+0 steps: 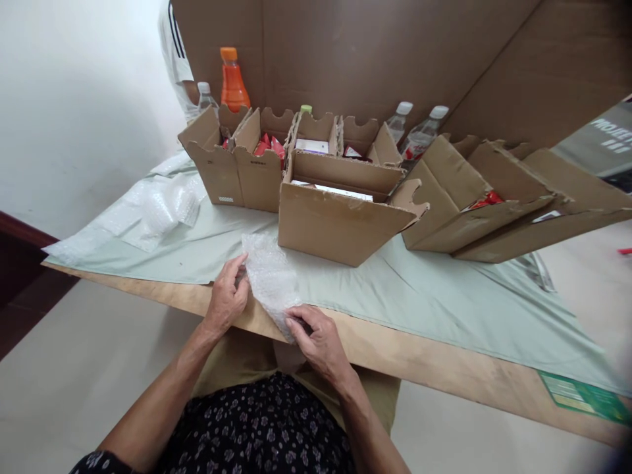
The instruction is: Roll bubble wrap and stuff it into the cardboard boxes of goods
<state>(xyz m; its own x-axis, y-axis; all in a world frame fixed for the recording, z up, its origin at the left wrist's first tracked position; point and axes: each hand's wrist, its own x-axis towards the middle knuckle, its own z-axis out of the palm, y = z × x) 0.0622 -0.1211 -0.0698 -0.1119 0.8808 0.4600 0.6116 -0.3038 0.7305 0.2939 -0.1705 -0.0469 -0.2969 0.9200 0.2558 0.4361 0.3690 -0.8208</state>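
Observation:
A strip of clear bubble wrap (pixel 270 273) lies at the front edge of the table, between my two hands. My left hand (pixel 230 293) is at its left side, thumb and fingers curled in against the wrap's edge. At the lower right end of the wrap, my right hand (pixel 316 336) pinches it between thumb and fingers. Just behind the wrap stands an open cardboard box (pixel 336 227) with flat white items inside. More bubble wrap (pixel 160 207) is heaped on the cloth at the left.
Several open cardboard boxes (pixel 217 174) with red packets line the back, more boxes (pixel 444 217) at right. Behind them are an orange bottle (pixel 234 82), clear bottles (pixel 419 135) and a tall cardboard panel (pixel 345 59). A person's sleeve (pixel 175 59) shows at the back left.

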